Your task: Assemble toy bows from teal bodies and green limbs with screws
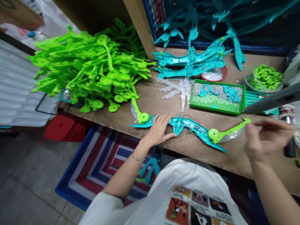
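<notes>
The left hand (159, 129) lies flat, fingers spread, on the teal toy body (185, 125), pinning it to the wooden tabletop (150, 100) near its front edge — a long piece with thin wires showing in its open middle and a green wing (226, 131) jointed at each end. The right hand (264, 137) hovers just off the right wing tip, fingers loosely pinched and blurred; whether anything small sits between them I cannot tell. It looks like an assembly step, with the body steadied while a part or fastener is brought over. Behind the work sits a green tray (217, 103) strewn with small metal bits and teal scraps, clear plastic pieces (178, 89) to its left, a heap of green parts (93, 65) further left, and more teal shells (192, 61) stacked behind. The next move likely calls for keeping the body pressed still and lining the right hand up precisely with a joint — the thin wires look easy to snag
</notes>
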Demonstrator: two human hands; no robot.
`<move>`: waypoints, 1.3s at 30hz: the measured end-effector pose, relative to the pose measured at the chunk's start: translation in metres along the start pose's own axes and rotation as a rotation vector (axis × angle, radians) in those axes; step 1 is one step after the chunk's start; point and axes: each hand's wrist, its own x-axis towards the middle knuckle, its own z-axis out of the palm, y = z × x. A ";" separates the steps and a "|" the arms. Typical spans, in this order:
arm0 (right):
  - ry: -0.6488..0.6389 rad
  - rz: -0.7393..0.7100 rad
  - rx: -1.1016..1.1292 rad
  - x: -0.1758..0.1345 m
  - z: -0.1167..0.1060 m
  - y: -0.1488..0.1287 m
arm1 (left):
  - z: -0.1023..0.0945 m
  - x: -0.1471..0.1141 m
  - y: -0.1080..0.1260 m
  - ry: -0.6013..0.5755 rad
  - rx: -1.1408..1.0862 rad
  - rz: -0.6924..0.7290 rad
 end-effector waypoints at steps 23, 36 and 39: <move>-0.663 -0.248 -0.428 -0.101 -0.024 -0.038 | 0.041 0.087 0.128 -0.071 -0.123 -0.095; -0.568 -0.152 -0.166 -0.124 -0.028 -0.043 | 0.050 0.117 0.136 -0.144 -0.620 -0.008; -0.572 -0.102 -0.132 -0.123 -0.029 -0.045 | 0.043 0.110 0.137 -0.101 -0.619 0.004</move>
